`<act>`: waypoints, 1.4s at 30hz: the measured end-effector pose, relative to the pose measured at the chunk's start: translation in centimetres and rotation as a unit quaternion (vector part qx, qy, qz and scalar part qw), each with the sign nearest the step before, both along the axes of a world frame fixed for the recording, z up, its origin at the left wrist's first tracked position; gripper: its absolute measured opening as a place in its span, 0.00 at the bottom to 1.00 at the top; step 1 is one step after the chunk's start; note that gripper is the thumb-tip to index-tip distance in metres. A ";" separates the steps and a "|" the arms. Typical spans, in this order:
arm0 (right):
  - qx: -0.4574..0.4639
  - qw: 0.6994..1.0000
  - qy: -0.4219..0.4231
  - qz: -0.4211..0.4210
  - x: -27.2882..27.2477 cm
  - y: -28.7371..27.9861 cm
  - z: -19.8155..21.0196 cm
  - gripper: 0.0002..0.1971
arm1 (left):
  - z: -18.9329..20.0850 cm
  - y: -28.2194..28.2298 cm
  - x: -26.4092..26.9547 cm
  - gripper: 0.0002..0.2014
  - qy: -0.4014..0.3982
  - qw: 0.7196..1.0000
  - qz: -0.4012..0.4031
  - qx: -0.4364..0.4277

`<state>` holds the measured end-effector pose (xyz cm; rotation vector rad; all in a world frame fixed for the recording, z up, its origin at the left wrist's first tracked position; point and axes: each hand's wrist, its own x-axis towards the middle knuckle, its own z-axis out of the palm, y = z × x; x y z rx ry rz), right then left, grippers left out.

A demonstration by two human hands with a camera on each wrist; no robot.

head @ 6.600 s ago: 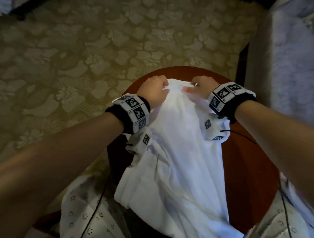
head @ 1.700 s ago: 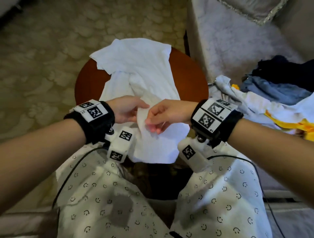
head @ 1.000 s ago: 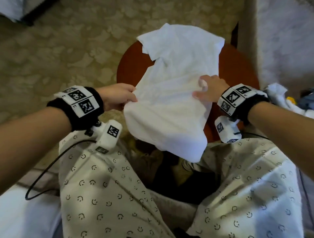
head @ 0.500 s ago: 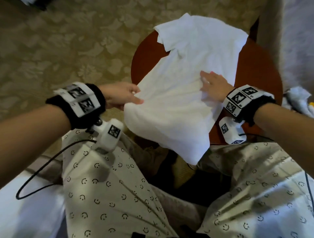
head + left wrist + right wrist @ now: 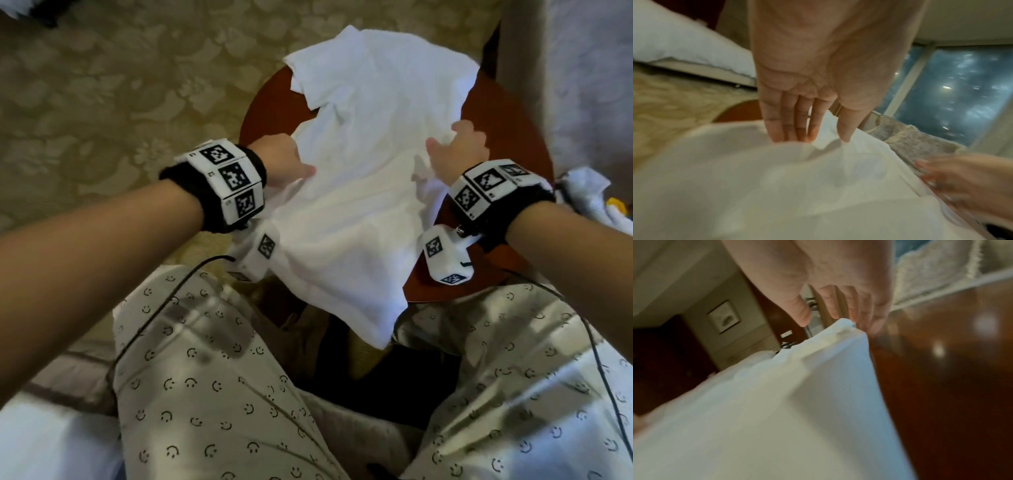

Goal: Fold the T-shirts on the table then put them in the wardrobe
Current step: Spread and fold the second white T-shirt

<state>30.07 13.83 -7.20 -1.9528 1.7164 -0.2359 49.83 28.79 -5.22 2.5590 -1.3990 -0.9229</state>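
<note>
Mid-fold: left hand (image 5: 286, 161) flat, fingers straight on the T-shirt (image 5: 356, 192); right hand (image 5: 455, 150) pinches its edge – next, I judge, carry that edge across the worktop (image 5: 507, 113)

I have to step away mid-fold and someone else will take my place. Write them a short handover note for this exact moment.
Left hand: open, fingers straight, pressing the left edge of the white T-shirt.
Right hand: holds the shirt's right edge; grip unclear through blur.
The shirt lies partly folded on the round wooden table, its near end hanging over the edge toward the lap.
More clothes lie to the right.
Done: first folds only.
Left: finish this fold, fold the rest, then put all in the wardrobe, which is not in view.
</note>
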 end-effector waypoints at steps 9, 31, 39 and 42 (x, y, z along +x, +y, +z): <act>0.246 0.955 -0.151 -0.067 -2.6 -1.8 -1.2 0.08 | -0.1 -4.0 -1.5 0.08 0.078 0.990 0.077 -0.089; 0.209 0.973 0.027 -0.095 -2.8 -2.8 0.7 0.20 | -2.7 -4.4 1.3 0.09 -0.009 0.994 0.005 -0.106; 0.089 0.992 0.088 -0.017 -6.2 -6.5 0.7 0.06 | -3.0 -9.2 -3.0 0.08 -0.016 0.991 -0.037 -0.127; 0.092 0.993 0.075 -0.028 -6.5 -7.1 0.0 0.06 | -2.7 -9.4 -2.7 0.08 -0.014 0.992 -0.016 -0.124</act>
